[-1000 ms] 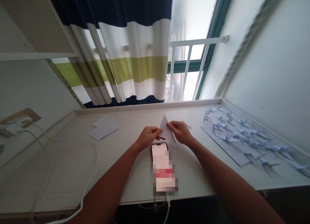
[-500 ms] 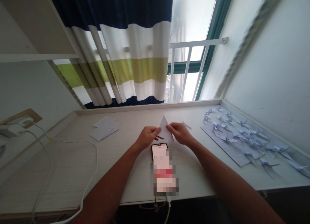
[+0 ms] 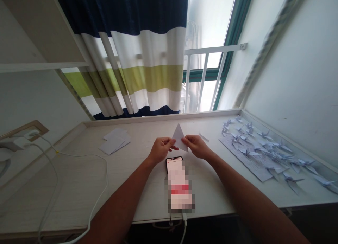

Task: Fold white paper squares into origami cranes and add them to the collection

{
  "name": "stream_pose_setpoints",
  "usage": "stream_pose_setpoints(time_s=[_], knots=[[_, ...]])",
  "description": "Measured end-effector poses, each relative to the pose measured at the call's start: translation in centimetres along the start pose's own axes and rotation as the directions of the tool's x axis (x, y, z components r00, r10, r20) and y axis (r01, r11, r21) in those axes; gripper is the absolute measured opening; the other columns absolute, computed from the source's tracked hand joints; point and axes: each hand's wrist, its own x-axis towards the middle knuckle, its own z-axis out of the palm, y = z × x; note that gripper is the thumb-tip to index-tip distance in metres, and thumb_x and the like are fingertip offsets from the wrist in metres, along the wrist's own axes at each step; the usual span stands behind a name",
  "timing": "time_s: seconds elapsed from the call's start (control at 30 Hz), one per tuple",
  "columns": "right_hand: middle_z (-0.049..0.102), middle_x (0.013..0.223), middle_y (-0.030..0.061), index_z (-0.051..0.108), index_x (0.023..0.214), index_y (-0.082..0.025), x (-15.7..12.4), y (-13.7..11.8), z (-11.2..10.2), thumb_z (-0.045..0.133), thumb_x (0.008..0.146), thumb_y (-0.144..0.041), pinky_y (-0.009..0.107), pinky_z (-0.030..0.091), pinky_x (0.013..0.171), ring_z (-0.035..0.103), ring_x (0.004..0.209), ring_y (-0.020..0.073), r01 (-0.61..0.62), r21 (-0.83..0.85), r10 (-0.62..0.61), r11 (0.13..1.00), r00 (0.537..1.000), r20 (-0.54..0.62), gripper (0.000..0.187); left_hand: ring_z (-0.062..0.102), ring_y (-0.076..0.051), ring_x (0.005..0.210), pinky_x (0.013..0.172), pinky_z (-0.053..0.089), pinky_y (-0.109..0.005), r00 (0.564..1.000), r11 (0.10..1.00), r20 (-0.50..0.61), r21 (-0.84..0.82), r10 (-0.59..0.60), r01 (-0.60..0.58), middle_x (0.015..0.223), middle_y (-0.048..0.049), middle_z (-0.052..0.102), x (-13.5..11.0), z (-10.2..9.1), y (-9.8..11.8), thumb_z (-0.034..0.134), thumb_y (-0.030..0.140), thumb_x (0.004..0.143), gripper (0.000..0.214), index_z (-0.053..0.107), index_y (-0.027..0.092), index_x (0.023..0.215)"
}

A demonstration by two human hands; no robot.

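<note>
Fingers (image 3: 169,142) pinch a paper triangle (image 3: 179,136) from both sides (folded, it seems), forearms (image 3: 121,198) angled inward.

A smartphone (image 3: 179,187) lies in the way between the forearms (image 3: 118,205).

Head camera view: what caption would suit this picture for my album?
Left hand and right hand hold a paper triangle near rows of paper cranes.

The left hand (image 3: 161,149) and right hand (image 3: 196,146) are bare, widening back into long, bare forearms (image 3: 118,205).
</note>
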Motion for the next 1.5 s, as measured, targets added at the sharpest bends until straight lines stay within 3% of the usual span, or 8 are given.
stream_pose_setpoints(time_s=[0.37, 0.63, 0.87, 1.13, 1.3, 1.5], knots=[[0.069, 0.072, 0.0045, 0.066, 0.076, -0.017, -0.1, -0.5, 0.2, 0.06, 0.09, -0.059, 0.03, 0.047, 0.061, 0.061, 0.065, 0.018, -0.013, 0.021, 0.013, 1.0, 1.0, -0.007, 0.045, 0.077, -0.026, 0.078, 0.063, 0.052, -0.03, 0.998, 1.0, -0.056, -0.013, -0.008, 0.007, 0.08, -0.012, 0.078, 0.2, -0.4, -0.1, 0.068, 0.056, 0.086, 0.044, 0.074, 0.012, 0.086], [0.068, 0.069, 0.004, 0.066, 0.072, -0.017, -0.4, -1.1, 0.4, 0.059, 0.092, -0.057, 0.029, 0.045, 0.058, 0.058, 0.064, 0.0171, 0.043, -0.036, -0.043, 0.998, 0.999, 0.01, 0.045, 0.073, -0.022, 0.078, 0.06, 0.055, -0.028, 0.998, 0.993, 0.003, -0.101, -0.063, 0.063, 0.083, -0.0092, 0.076, 0.1, -0.2, 0.3, 0.069, 0.058, 0.083, 0.046, 0.075, 0.014, 0.09], [0.071, 0.073, 0.0047, 0.066, 0.075, -0.018, -0.7, -1.7, 0.5, 0.055, 0.095, -0.054, 0.03, 0.048, 0.064, 0.064, 0.068, 0.0186, 0.051, -0.062, -0.046, 0.997, 0.996, 0.076, 0.043, 0.061, -0.014, 0.063, 0.056, 0.053, -0.026, 0.985, 0.974, -0.171, -0.226, -0.026, -0.014, 0.069, -0.0035, 0.068, 0.7, -0.4, -0.7, 0.076, 0.055, 0.078, 0.043, 0.074, 0.013, 0.076], [0.072, 0.074, 0.0055, 0.06, 0.075, -0.019, -0.6, -2.3, 0.9, 0.047, 0.101, -0.043, 0.031, 0.049, 0.069, 0.066, 0.069, 0.0186, 0.06, -0.184, -0.043, 0.981, 0.995, 0.091, 0.038, 0.05, -0.01, 0.055, 0.052, 0.044, -0.023, 0.941, 0.974, -0.336, -0.195, 0.046, -0.118, 0.058, 0.0001, 0.057, 0.7, -0.4, -0.1, 0.076, 0.055, 0.077, 0.043, 0.071, 0.013, 0.066], [0.071, 0.074, 0.0037, 0.056, 0.075, -0.02, -0.7, -2.2, 0.8, 0.042, 0.105, -0.039, 0.029, 0.042, 0.064, 0.063, 0.066, 0.0169, 0.083, -0.384, -0.053, 0.92, 0.995, 0.087, 0.038, 0.047, -0.01, 0.054, 0.049, 0.04, -0.022, 0.917, 0.974, -0.399, -0.205, 0.008, -0.098, 0.059, 0.0, 0.057, 0.7, -0.3, 0.0, 0.078, 0.055, 0.074, 0.042, 0.073, 0.014, 0.067], [0.068, 0.075, 0.0038, 0.053, 0.079, -0.021, -0.7, -2.1, 0.8, 0.035, 0.108, -0.04, 0.028, 0.033, 0.06, 0.058, 0.063, 0.0167, 0.09, -0.657, -0.061, 0.749, 0.996, 0.066, 0.038, 0.05, -0.011, 0.056, 0.051, 0.045, -0.023, 0.896, 0.975, -0.444, -0.203, -0.007, -0.093, 0.061, -0.001, 0.06, 0.6, 0.0, 0.2, 0.079, 0.055, 0.072, 0.041, 0.075, 0.014, 0.07]])
